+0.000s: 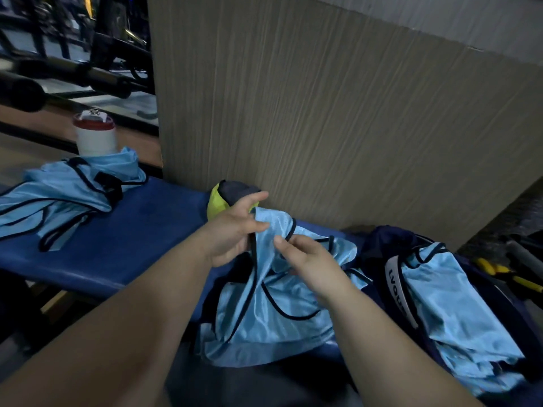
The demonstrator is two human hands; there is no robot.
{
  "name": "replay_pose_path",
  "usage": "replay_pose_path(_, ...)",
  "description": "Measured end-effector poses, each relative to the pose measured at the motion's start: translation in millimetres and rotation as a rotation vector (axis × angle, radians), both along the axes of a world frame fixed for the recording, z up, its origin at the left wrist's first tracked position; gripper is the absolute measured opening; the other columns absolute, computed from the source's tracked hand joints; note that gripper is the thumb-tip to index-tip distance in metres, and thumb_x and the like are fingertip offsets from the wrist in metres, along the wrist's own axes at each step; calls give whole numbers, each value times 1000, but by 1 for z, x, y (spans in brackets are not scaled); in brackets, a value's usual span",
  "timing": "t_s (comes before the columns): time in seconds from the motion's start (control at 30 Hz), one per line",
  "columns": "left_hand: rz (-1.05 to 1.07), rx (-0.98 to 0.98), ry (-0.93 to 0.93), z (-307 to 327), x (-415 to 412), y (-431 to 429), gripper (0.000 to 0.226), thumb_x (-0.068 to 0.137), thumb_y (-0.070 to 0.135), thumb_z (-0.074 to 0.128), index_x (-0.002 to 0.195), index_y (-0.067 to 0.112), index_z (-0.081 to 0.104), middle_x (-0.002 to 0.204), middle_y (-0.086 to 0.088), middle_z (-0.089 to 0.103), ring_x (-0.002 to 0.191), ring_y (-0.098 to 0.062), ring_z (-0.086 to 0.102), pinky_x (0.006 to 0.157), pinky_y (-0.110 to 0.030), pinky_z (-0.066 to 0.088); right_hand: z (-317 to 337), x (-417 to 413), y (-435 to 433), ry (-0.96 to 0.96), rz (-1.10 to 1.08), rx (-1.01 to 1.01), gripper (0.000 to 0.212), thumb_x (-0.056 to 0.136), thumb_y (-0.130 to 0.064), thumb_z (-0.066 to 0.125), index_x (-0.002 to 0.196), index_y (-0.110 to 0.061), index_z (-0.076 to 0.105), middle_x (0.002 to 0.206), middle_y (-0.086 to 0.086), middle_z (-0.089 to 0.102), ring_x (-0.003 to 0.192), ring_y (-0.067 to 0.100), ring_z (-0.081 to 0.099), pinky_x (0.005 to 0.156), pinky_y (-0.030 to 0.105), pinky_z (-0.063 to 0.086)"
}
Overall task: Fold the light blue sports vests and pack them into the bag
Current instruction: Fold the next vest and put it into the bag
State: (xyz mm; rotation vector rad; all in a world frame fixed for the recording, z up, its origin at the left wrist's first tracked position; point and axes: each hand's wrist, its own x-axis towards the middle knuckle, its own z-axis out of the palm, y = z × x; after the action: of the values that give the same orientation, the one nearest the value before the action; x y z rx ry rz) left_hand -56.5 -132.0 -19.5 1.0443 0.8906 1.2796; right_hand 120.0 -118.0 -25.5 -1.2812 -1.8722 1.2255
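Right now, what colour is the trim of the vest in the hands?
Dark, navy or black, against the light blue vest; clearest in the head view.

My left hand (pixel 235 227) hides part of the yellow-green bundle (pixel 216 205) at twelve o'clock. The vest (pixel 264 312) I pinch swallows the fingertips of my right hand (pixel 311 265). At nine o'clock the vest pile (pixel 58 195) runs off the edge and covers the base of the cup (pixel 95 136).

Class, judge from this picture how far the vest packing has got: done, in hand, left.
Done: folded vests already lie in the bag. In hand: the left hand and right hand grip one vest over the bench, not yet folded. Left: a loose pile waits at the bench's far left.
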Motion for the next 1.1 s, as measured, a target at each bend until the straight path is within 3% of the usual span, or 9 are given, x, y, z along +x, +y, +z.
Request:
replay_pose_path(0.07, -47, 22, 30, -2, 0, 0, 63, 93, -12, 47, 139, 30, 39, 102, -12, 67, 89, -16, 68, 77, -28, 57, -6, -5, 2, 180, -26, -115, 55, 73, -60, 75, 92, -9, 61, 87, 9, 66, 84, 19, 61, 82, 38, 48)
replay_pose_path(0.13, -23, 39, 93, -1, -1, 0, 65, 92, -11, 50, 139, 32, 38, 98, -9, 70, 89, -15, 69, 80, -28, 57, -6, -4, 5, 341, -87, -118, 39, 85, -37, 72, 101, -3, 66, 98, 15, 73, 90, 26, 68, 83, 38, 52)
replay_pose_path(0.27, 168, 19, 120, -1, -7, 2, 52, 91, -2, 60, 135, 21, 46, 106, -14, 68, 97, -20, 67, 83, -32, 58, -7, 2, 10, 368, -165, 1, 15, 89, -27, 72, 89, -13, 66, 83, 9, 66, 78, 24, 62, 81, 45, 53)
replay_pose_path(0.47, 344, 19, 42, 1, -3, 3, 35, 88, -4, 63, 120, 11, 57, 87, -1, 64, 75, -6, 68, 72, -23, 58, -8, -1, 6, 382, -195, -12, 20, 80, -40, 68, 94, -26, 66, 83, 11, 58, 79, 27, 55, 79, 52, 51)
replay_pose_path(0.53, 423, 30, 134, -3, -3, 7, 30, 86, 5, 69, 112, 19, 63, 89, 3, 60, 83, -10, 63, 86, -31, 54, -9, -2, 4, 410, -189, -15, 11, 87, -35, 66, 93, -27, 67, 84, 10, 59, 80, 26, 55, 79, 48, 50)
replay_pose_path(0.63, 482, 155, 395, -6, -2, 6, 37, 71, 37, 80, 105, 39, 64, 110, 9, 54, 103, -3, 54, 90, -16, 43, -8, -2, 2, 449, -190, 1, 12, 92, -33, 62, 95, -24, 67, 88, 10, 58, 82, 25, 53, 79, 46, 49)
replay_pose_path(0.77, 164, 264, 663, -4, 0, -2, 63, 64, 37, 88, 118, 45, 56, 127, 26, 50, 119, 18, 40, 98, -8, 30, -5, 0, 1, 455, -202, 8, 11, 98, -25, 57, 99, -19, 66, 84, 7, 58, 80, 22, 55, 77, 38, 50)
replay_pose_path(1.0, 332, 152, 532, -3, 5, -1, 4, 93, 22, 63, 93, 22, 67, 84, 8, 66, 76, 4, 60, 70, -8, 45, -6, 15, 10, 297, -273, 117, 7, 95, -23, 62, 101, -25, 61, 82, 0, 66, 74, 10, 58, 62, 11, 46)
replay_pose_path(1.1, 284, 28, 299, -2, 3, -3, 24, 96, 35, 57, 105, 17, 69, 95, 8, 74, 89, -6, 69, 71, -15, 52, -10, 39, 27, 21, -461, 260, 13, 94, -27, 62, 105, -26, 56, 88, -8, 64, 78, 14, 61, 65, 22, 50)
